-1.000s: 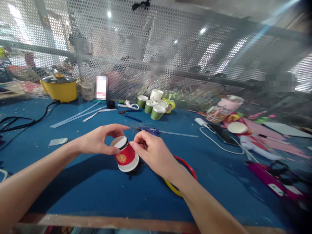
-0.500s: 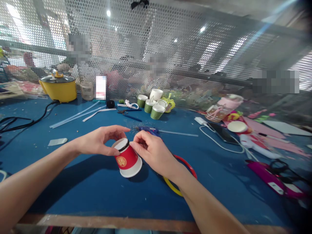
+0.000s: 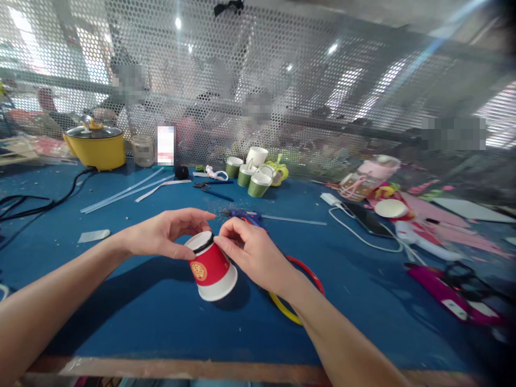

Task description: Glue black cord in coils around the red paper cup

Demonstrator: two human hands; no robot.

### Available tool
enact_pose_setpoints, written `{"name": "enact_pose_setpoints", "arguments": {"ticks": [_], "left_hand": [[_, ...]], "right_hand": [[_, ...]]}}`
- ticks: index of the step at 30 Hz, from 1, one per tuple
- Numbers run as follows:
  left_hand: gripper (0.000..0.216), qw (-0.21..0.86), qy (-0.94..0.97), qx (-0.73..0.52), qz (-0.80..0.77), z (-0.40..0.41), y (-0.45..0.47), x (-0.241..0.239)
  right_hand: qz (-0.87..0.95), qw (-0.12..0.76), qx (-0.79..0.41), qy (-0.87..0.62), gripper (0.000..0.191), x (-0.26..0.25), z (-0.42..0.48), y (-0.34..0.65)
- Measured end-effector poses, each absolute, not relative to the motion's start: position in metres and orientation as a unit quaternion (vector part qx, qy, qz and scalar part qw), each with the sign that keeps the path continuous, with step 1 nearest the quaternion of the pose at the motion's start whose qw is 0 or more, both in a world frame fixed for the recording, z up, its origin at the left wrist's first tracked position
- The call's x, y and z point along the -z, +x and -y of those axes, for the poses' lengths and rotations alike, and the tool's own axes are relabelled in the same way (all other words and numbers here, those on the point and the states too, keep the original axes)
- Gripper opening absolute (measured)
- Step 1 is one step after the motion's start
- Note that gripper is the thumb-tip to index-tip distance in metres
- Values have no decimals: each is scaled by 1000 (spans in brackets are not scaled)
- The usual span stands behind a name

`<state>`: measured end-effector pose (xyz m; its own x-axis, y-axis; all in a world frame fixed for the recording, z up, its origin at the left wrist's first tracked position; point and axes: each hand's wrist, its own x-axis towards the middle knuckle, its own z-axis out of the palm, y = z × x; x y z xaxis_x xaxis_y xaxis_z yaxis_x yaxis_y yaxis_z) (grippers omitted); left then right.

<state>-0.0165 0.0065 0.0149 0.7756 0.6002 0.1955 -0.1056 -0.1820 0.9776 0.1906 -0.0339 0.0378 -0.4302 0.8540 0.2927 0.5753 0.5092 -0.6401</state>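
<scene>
1. Red-and-white cup [image 3: 213, 269] sits tilted between both hands, wide end down, over the table [image 3: 161, 317]
2. Left hand [image 3: 159, 234]: fingers grip the cup's narrow end; right hand [image 3: 252, 250]: thumb and index appear to pinch the black band [image 3: 203, 244]
3. Step looks like seating the band
4. Next move calls for steady cup, even pressure

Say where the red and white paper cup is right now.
In the head view, the paper cup is below and left of centre, between the left hand and the right hand.
</scene>
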Motion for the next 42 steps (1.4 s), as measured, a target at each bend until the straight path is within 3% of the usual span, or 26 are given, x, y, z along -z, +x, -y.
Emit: {"name": "enact_pose_setpoints", "arguments": {"ticks": [16,28,33,38,42], "left_hand": [[59,681,666,-272,-139,-5,-16,-16],[60,672,665,-290,-148,-5,-15,-16],[55,644,686,-297,-163,-7,-15,-14],[45,545,747,-308,-223,-6,-14,-15],[53,487,776,-296,-269,-3,-11,-14]], "right_hand": [[795,309,-280,-439,16,-28,32,194],[742,333,-335,-476,21,-20,39,184],[726,356,-323,-492,22,-14,37,183],[734,365,-251,-514,20,-10,34,183],[751,373,-180,-515,17,-7,34,180]]}}
